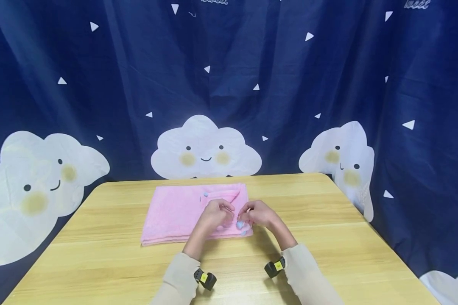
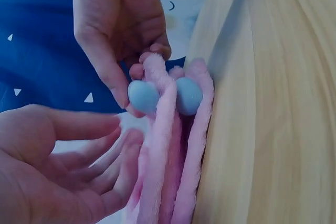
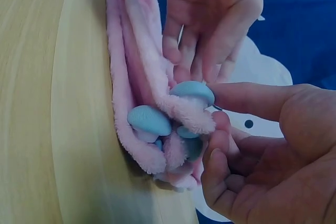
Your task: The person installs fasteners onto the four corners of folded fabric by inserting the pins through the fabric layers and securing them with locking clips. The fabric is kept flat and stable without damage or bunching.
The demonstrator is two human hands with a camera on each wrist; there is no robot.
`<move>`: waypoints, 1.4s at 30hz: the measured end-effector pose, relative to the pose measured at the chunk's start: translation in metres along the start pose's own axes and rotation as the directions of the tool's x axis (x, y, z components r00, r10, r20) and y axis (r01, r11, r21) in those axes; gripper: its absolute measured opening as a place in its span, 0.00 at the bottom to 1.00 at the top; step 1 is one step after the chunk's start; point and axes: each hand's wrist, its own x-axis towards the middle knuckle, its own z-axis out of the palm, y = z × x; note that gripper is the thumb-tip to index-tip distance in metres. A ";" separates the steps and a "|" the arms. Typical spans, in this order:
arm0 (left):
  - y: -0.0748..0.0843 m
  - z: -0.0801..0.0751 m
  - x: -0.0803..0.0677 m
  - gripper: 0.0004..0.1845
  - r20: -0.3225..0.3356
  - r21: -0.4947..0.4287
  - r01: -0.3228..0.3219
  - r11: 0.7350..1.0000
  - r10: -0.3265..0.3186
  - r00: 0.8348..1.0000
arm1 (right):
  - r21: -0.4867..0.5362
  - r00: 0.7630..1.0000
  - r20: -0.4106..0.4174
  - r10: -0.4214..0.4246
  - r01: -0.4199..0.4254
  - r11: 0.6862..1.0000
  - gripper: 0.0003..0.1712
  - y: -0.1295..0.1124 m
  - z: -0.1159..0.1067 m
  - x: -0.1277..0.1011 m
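Observation:
A folded pink plush cloth (image 1: 175, 207) lies on the table, its right part turned back in layers. At its near right corner, my right hand (image 1: 259, 213) pinches a light-blue mushroom-shaped clip (image 3: 193, 92) at the edge of the upper layer. One fingertip is on the blue cap, with other fingers under the cloth edge. A second blue-capped clip (image 3: 149, 119) sits on the layer below. My left hand (image 2: 73, 171) is beside the cloth's edge, fingers loosely bent and holding nothing, tips close to the pinched clip.
Another small blue piece (image 1: 206, 194) shows on the cloth's far part, near a fold. The wooden table (image 1: 328, 254) extends around the cloth. A dark blue curtain (image 1: 229, 97) with white clouds hangs behind the table's far edge.

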 end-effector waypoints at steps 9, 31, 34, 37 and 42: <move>-0.011 -0.014 0.008 0.16 -0.389 0.096 0.012 0.995 0.026 0.921 | 0.035 1.000 0.011 0.020 -0.020 0.999 0.07 0.001 0.000 0.000; -0.025 -0.034 0.012 0.11 -0.404 -0.038 0.075 0.996 -0.084 0.911 | 0.041 1.000 -0.001 0.015 -0.015 0.999 0.07 0.002 0.002 0.001; -0.024 -0.034 0.012 0.21 -0.347 -0.012 0.094 0.995 -0.093 0.933 | 0.041 1.000 -0.002 0.013 -0.013 0.999 0.07 0.002 0.002 0.001; -0.024 -0.034 0.010 0.33 -0.235 0.015 0.120 0.993 -0.113 0.965 | 0.044 1.000 -0.002 0.014 -0.014 0.999 0.07 0.002 0.002 0.002; -0.023 -0.032 0.006 0.34 -0.102 0.087 0.132 0.987 -0.123 0.987 | 0.046 1.000 0.000 0.014 -0.014 0.999 0.07 0.003 0.003 0.002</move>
